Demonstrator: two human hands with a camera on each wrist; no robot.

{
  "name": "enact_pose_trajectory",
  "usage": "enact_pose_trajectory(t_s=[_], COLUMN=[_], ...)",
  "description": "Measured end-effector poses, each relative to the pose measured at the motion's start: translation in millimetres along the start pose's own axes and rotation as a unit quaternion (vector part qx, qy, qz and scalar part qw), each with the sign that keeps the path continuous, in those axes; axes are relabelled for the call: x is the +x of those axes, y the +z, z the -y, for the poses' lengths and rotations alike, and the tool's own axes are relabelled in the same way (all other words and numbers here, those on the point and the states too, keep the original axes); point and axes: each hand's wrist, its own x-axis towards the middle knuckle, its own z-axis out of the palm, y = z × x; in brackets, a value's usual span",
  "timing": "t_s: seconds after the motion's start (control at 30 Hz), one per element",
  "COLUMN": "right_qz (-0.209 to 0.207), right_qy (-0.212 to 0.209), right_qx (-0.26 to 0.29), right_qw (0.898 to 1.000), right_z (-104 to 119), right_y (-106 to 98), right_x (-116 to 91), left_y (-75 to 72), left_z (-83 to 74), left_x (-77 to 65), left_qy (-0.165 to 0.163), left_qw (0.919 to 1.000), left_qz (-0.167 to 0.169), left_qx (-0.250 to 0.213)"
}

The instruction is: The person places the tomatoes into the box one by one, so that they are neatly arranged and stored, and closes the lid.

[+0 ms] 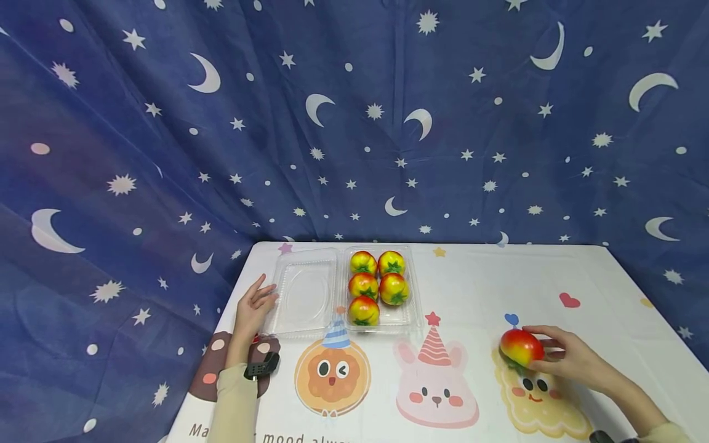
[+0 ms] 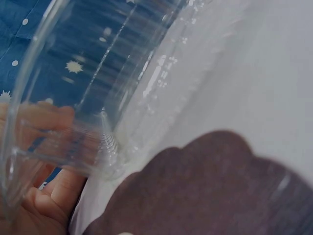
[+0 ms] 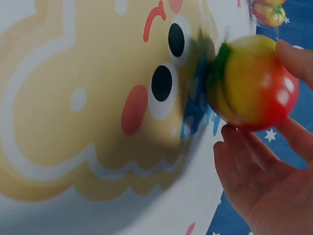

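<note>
Nearest, a beige fabric sleeve leads to the left hand, its fingers loosely spread at the outer edge of a clear plastic lid; whether they touch it, I cannot tell. On the other side, the right hand grips a loose fruit between thumb and fingers, over the scalloped yellow biscuit printed at the right front of the smooth white tablecloth. That fruit is round and glossy, red blending into yellow, with green leaves at one end. Farther back, the ribbed, see-through lid lies beside a rectangular tray of the same shiny plastic, holding five similar fruits, three left and two right. Behind hangs a softly creased blue curtain patterned with white moons and stars.
</note>
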Motion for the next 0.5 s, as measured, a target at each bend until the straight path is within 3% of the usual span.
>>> enact_pose_trajectory(t_s=[0.5], right_qz=[-0.044], right_qy=[0.001], right_qx=[-0.086], right_qw=[0.995], right_z=[4], right_y=[5], right_x=[24], left_y=[-0.9], left_z=[-5.0], left_x=[-1.5], left_qy=[-0.016], left_qw=[0.9999], left_qz=[-0.001], left_qx=[0.001])
